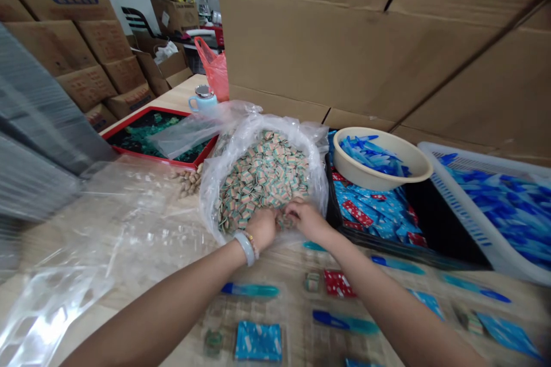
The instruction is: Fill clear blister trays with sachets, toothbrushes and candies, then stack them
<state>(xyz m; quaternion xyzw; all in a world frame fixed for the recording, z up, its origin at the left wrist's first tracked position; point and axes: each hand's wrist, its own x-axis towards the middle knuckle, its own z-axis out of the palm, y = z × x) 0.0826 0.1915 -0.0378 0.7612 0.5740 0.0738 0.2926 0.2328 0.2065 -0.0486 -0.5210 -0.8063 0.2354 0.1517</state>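
Both my hands reach into a clear plastic bag [224, 183] full of small green, white and tan wrapped packets [262, 175]. My left hand [262, 228], with a pale bangle on its wrist, is curled at the bag's near edge among the packets. My right hand [305, 217] is beside it, fingers bent down and pinching into the packets. What each hand holds is hidden by the fingers. On the wooden table [297, 266] in front of me lies a clear moulded tray with blue pens [252, 290], a red packet [338, 283] and blue packets [258, 341].
A beige bowl [413, 157] of blue pens sits over a black tray [434, 206] of blue and red packets. A white basket [473, 212] of blue items lies right. A red-rimmed tray [142, 152], a light-blue mug [203, 100], loose plastic sheets [107, 229] and cardboard boxes [344, 40] surround.
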